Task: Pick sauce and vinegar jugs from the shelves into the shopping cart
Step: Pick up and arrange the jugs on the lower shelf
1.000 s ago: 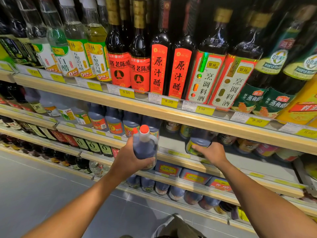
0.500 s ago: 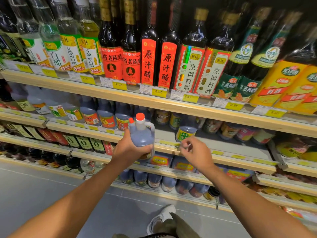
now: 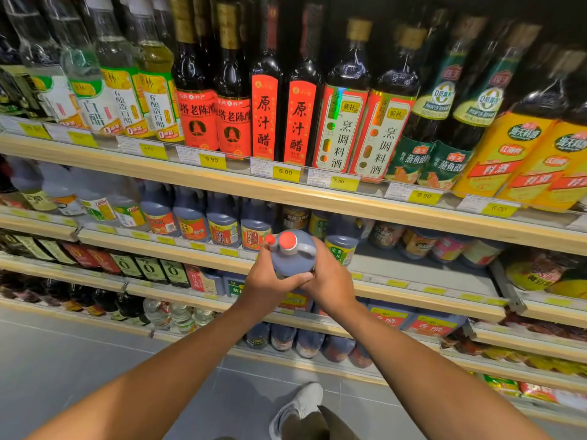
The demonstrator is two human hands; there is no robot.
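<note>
A dark vinegar jug (image 3: 293, 255) with a red cap and a side handle is upright in front of the second shelf, off the shelf. My left hand (image 3: 270, 282) grips its left side and lower body. My right hand (image 3: 328, 279) wraps round its right side by the handle. More dark jugs of the same kind (image 3: 222, 222) stand in a row on the second shelf, behind and to the left. No shopping cart shows in view.
The top shelf (image 3: 286, 192) carries tall glass bottles of vinegar and cooking wine with yellow price tags. Lower shelves (image 3: 413, 300) hold jars, jugs and packets. Grey floor lies at the left. My shoe (image 3: 298, 404) is below, near the shelf base.
My right hand has left the jar on the second shelf and come left onto the jug. The jug has stayed in my left hand, now held by both.
</note>
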